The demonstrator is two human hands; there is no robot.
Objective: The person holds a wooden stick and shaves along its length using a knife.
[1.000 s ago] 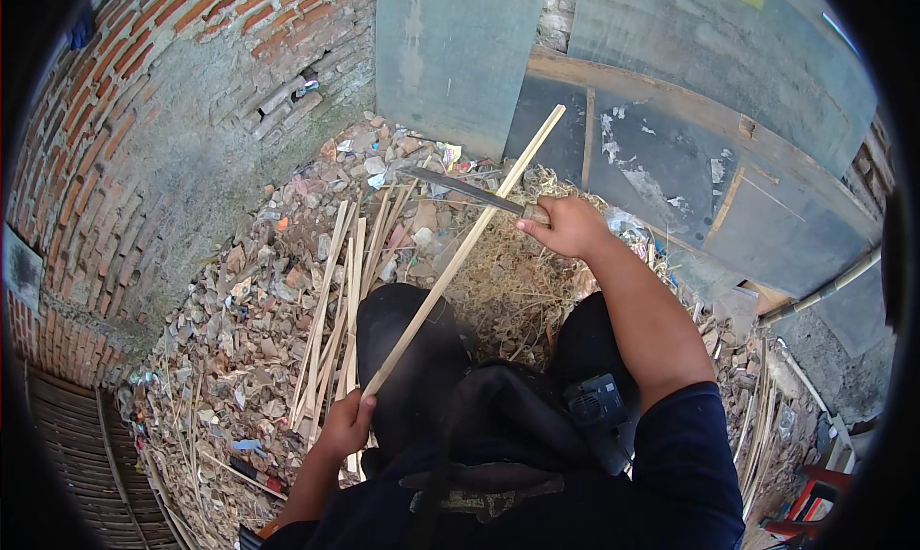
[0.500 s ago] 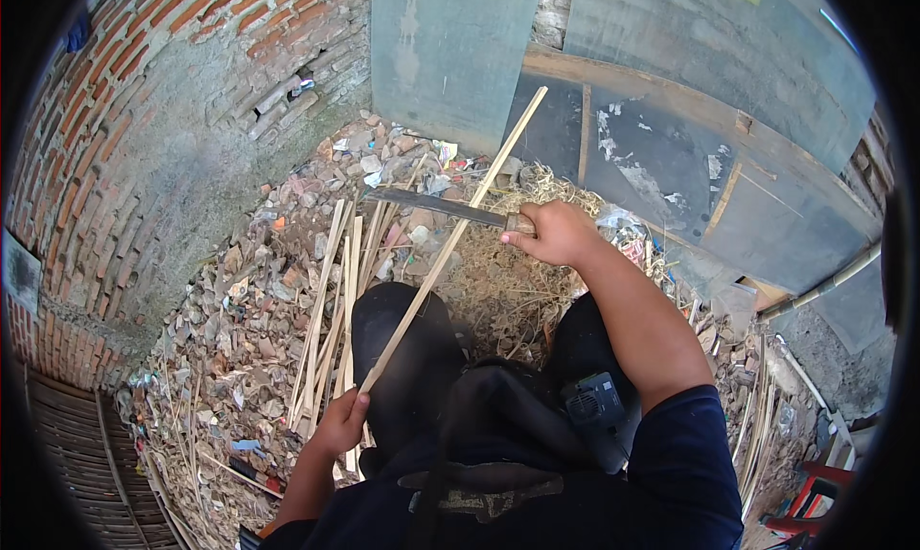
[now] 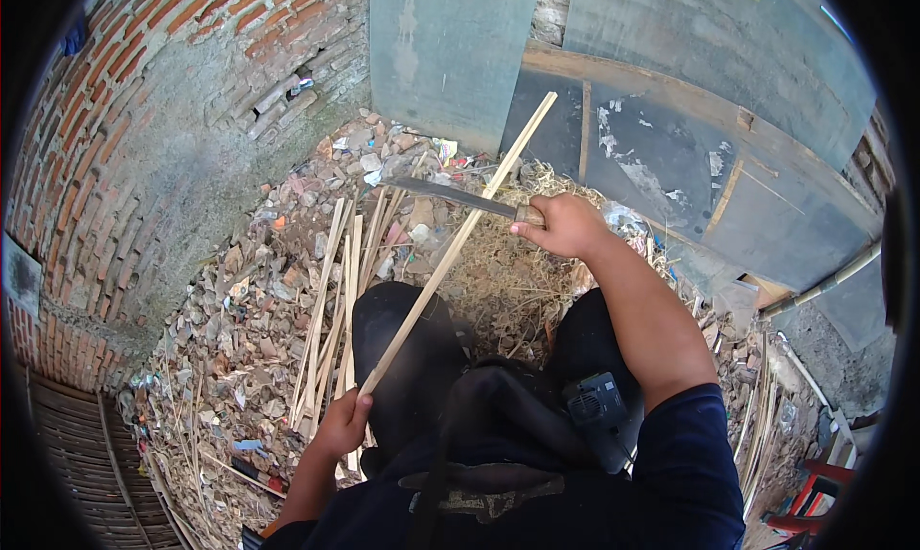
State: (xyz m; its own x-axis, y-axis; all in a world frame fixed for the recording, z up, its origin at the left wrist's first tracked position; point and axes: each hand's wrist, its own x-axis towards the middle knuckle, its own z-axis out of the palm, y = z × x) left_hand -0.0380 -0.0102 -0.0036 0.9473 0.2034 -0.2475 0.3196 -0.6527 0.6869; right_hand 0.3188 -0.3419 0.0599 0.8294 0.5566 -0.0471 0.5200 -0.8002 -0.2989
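Observation:
A long pale bamboo strip (image 3: 439, 277) slants across my left knee, its far end raised toward the panels. My left hand (image 3: 344, 423) is closed around its near end. In my right hand (image 3: 567, 227) is the wooden handle of a machete (image 3: 450, 194), gripped with the fingers wrapped round. The long dark blade points left and lies across the strip's upper part, seemingly against it. Below the blade, a heap of thin shavings (image 3: 508, 282) covers the ground between my knees.
Several more bamboo strips (image 3: 321, 310) lie on the rubble at my left, and another bundle (image 3: 762, 421) at the right. A brick wall (image 3: 192, 148) rises on the left. Grey-green panels (image 3: 450, 61) stand ahead. A red-framed object (image 3: 810, 497) sits at the lower right.
My right hand and the machete have moved slightly right and nearer to me along the strip. The strip's far end has shifted a little right. My left hand stays in place.

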